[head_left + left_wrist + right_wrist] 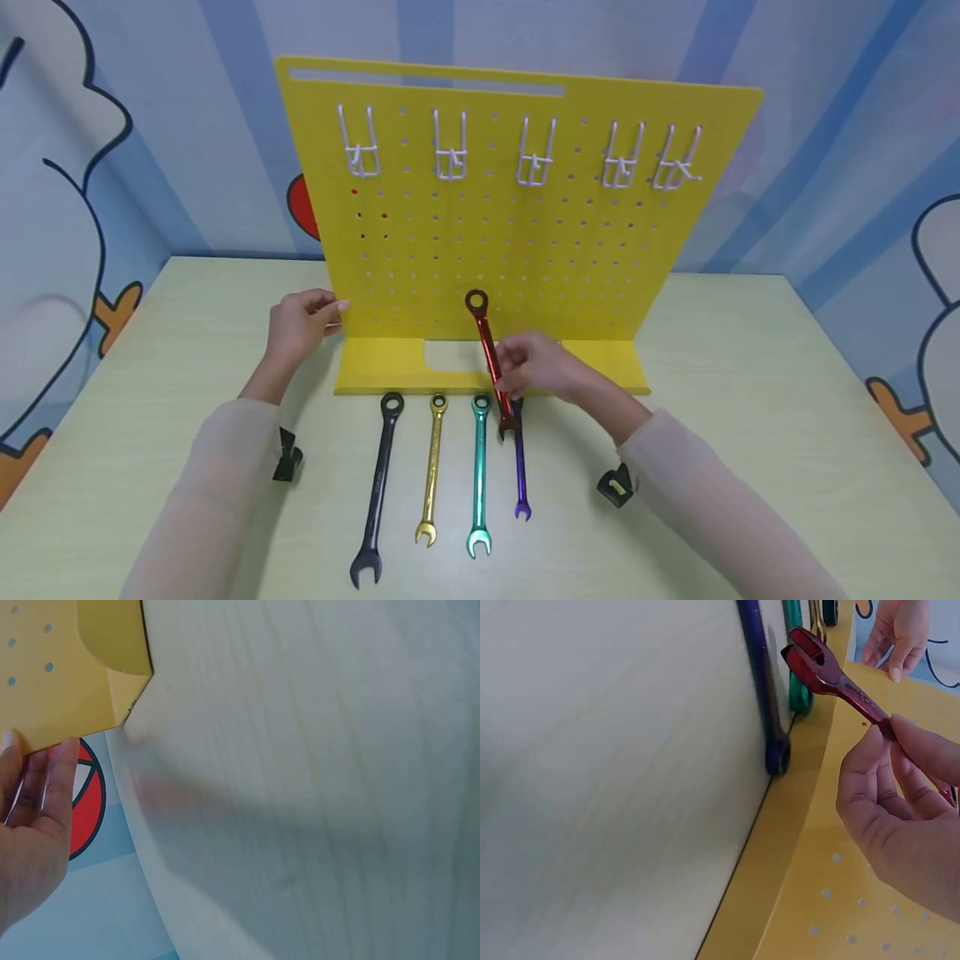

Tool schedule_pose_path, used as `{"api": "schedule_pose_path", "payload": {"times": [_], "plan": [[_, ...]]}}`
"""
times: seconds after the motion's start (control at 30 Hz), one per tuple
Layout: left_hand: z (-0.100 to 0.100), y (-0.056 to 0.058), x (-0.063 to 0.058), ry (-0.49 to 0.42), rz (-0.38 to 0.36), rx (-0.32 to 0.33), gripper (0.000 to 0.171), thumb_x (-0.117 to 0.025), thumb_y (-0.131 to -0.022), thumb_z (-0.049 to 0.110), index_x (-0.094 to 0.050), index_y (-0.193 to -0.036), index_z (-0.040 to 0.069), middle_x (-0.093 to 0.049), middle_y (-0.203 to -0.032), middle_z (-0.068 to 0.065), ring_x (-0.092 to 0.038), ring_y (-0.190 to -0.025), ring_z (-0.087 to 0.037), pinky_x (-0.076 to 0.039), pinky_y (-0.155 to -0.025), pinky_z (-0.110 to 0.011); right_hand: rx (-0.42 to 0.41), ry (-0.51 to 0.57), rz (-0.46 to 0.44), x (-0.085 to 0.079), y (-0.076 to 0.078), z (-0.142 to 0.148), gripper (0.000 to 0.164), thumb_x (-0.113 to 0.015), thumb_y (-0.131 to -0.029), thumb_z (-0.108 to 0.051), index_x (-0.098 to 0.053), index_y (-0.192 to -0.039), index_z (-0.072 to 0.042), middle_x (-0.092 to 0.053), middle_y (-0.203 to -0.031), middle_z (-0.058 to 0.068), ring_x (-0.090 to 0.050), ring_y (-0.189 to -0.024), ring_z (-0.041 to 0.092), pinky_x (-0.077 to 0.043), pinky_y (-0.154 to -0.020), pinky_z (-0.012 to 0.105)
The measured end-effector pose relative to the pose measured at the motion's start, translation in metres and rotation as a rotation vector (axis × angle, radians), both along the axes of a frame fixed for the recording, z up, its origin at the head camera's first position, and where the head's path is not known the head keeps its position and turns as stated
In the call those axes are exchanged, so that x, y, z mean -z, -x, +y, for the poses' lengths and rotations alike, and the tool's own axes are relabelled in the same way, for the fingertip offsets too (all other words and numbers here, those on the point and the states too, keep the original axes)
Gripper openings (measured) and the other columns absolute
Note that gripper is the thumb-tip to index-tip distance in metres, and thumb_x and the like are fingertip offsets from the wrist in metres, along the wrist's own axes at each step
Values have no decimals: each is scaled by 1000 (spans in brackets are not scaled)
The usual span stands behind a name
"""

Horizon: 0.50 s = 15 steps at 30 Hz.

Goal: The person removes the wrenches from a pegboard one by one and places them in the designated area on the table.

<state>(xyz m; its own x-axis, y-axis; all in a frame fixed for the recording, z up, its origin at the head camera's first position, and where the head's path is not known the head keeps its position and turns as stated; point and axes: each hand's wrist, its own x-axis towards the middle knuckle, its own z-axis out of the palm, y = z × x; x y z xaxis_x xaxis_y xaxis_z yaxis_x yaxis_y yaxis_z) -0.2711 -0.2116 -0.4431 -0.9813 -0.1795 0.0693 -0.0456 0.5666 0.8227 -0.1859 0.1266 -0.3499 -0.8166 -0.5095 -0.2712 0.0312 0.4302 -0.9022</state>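
Note:
My right hand [542, 364] pinches a red combination wrench [486, 337] by its shaft, ring end up, in front of the yellow pegboard [480, 258]. In the right wrist view the wrench's open end [814, 664] points away from my fingers. My left hand [298, 327] grips the pegboard's left edge low down, thumb on the front face and fingers behind, as the left wrist view shows. Below the board's base a black wrench [380, 483], a gold wrench [431, 475], a green wrench [480, 479] and a purple wrench [521, 467] lie in a row, ring ends toward the board.
Several white wire hooks [451, 154] hang in a row along the pegboard's upper part. The board stands on a yellow base [382, 367] on the pale wooden table [735, 400]. Behind the table is a blue wall [510, 33] with cartoon pictures.

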Motion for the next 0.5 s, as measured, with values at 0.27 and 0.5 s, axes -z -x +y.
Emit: {"api": "schedule_pose_path", "payload": {"times": [0.27,0.5], "plan": [[2,-3,-5,-4,-32,2,31,-60,-85,33,-64,-101,7,-63,-97,-9,-63,-82,-20,-56,-66,-25,67,-65,-54,7,-5,21,8,-61,-81,8,-57,-87,5,-57,-79,12,-58,-72,22,-56,-71,36],[2,-3,-4,0,-31,-2,30,-60,-85,33,-64,-101,8,-64,-97,-9,-64,-83,-20,-56,-65,-25,106,-85,-103,8,-9,37,12,-60,-81,10,-56,-92,8,-57,-79,12,-58,-69,21,-56,-70,37]]}}
